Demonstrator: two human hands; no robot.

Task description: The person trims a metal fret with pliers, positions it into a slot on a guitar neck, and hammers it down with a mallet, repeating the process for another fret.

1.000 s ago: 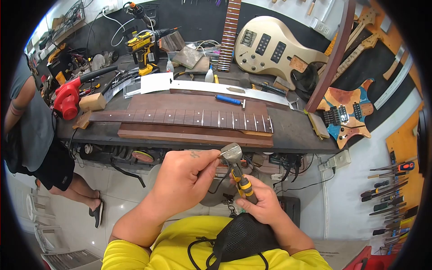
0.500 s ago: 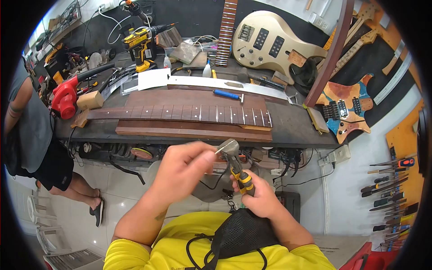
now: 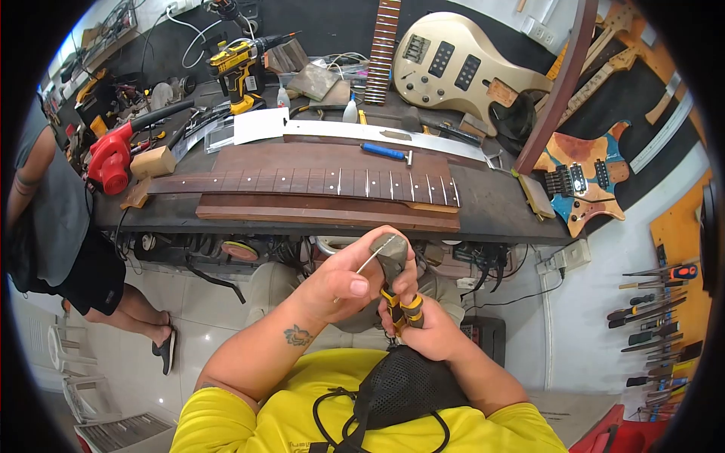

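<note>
End nippers (image 3: 391, 260) with a broad metal head and yellow-and-black handles are held upright below the bench edge. My right hand (image 3: 429, 331) is closed around their handles. A thin strip of fret wire (image 3: 368, 261) slants across the nippers' head and down towards my left thumb. My left hand (image 3: 343, 283) is closed on the wire, its fingers curled behind the nippers' head. Beyond both hands a guitar neck (image 3: 302, 183) lies across a wooden board, with bright fret wires in several slots at its right part.
On the bench lie a blue-handled hammer (image 3: 385, 151), a white straightedge (image 3: 355, 132), a yellow drill (image 3: 240, 75) and a red blower (image 3: 112, 160). A gold bass body (image 3: 453, 68) leans at the back. Another person (image 3: 53, 204) stands at left. Files (image 3: 657, 317) hang at right.
My left hand has moved right and closed round the nippers' head, with the wire still in it. The nippers are more upright and my right hand has shifted slightly.
</note>
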